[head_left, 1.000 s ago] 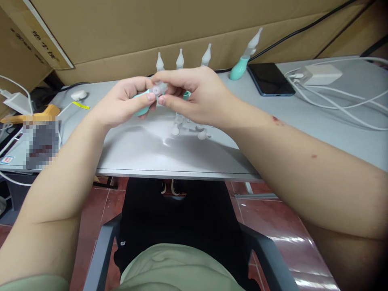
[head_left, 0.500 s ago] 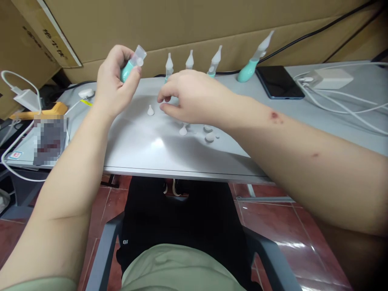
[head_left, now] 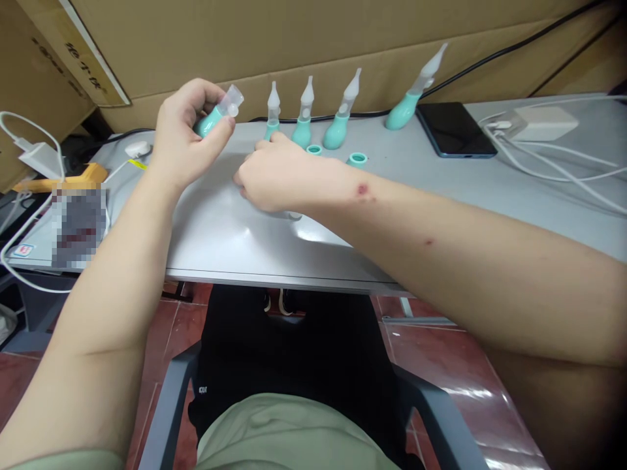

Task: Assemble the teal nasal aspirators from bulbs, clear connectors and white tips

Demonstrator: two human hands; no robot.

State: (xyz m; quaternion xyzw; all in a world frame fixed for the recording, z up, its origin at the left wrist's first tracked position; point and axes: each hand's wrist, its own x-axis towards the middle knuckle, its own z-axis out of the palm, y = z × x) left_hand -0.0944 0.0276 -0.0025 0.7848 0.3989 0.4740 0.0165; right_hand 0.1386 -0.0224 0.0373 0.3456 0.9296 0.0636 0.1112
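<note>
My left hand [head_left: 182, 140] is closed round the teal bulb of a nasal aspirator [head_left: 209, 123]. Its clear tube points up and right, with no white tip on its end. Over the table, my right hand [head_left: 277, 175] reaches left, palm down with fingers curled together. Those fingertips cover the spot where a small white tip lay, so whatever they hold is hidden. Behind this hand stand aspirators with white tips, among them a middle one [head_left: 302, 134] and a right one [head_left: 336, 134]. Two open teal bulbs [head_left: 357, 158] show just past my wrist. A pale piece [head_left: 294, 215] peeks out under the hand.
Another tipped aspirator [head_left: 401, 114] leans at the back beside a black phone [head_left: 455, 129]. A white charger [head_left: 543, 124] with cables lies at the right. On the left are a yellow object [head_left: 88, 176], cables and a blurred dark item [head_left: 81, 225]. Cardboard [head_left: 294, 39] walls the back.
My right hand has moved left and slightly down, onto the spot of the small white tip, uncovering the aspirators and open bulbs behind. My left hand still holds its aspirator, nearly unmoved.
</note>
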